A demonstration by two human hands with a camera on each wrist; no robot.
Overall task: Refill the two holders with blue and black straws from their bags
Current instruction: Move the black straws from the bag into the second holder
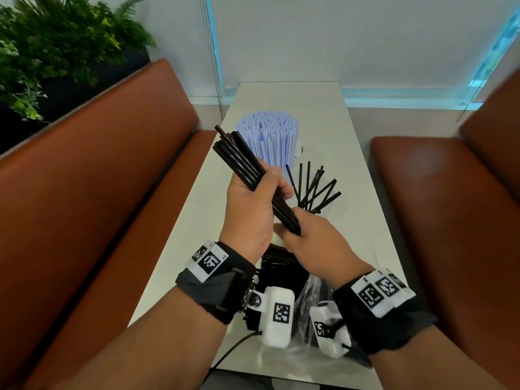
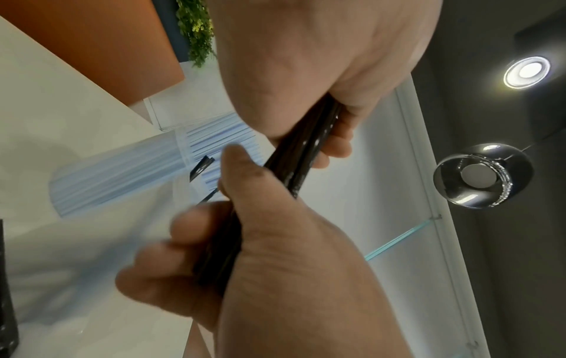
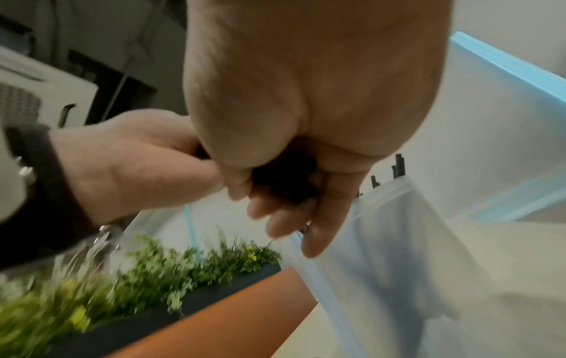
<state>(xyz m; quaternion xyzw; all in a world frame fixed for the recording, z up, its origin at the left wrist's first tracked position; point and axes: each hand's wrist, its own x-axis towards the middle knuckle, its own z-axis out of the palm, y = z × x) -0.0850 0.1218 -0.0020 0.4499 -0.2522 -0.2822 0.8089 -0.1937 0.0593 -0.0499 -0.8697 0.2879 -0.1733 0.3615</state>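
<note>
Left hand: My left hand (image 1: 253,204) was curled tight round the middle of a bunch of black straws (image 1: 242,157), held up over the bench (image 1: 323,108).
Right hand: My right hand (image 1: 312,237) pinched the low end of the same bunch, thumb on one side and fingers (image 2: 153,276) on the other.
Black straws: The bunch was tilted, top end up and to the left, low end by my right hand.
Black holder: Just past my hands stood a clear holder with a few black straws (image 1: 315,190) fanned out loose in it. I thought it had lots of room left.
Blue holder: Behind it, the blue straws (image 1: 267,130) were packed full in their holder. That part looked done to me.
Bag: The black straw bag (image 1: 284,274) lay near me, under my wrists, with more straws in it.
How they handle: I guessed the straws were light, thin, smooth and easy to slip or bend, so I would hold them round the middle and not squeeze hard.
Room: The bench was narrow, with brown seats (image 1: 98,178) on both sides. The way straight to the black holder looked open, but the blue straws stood near it and could be knocked.
</note>
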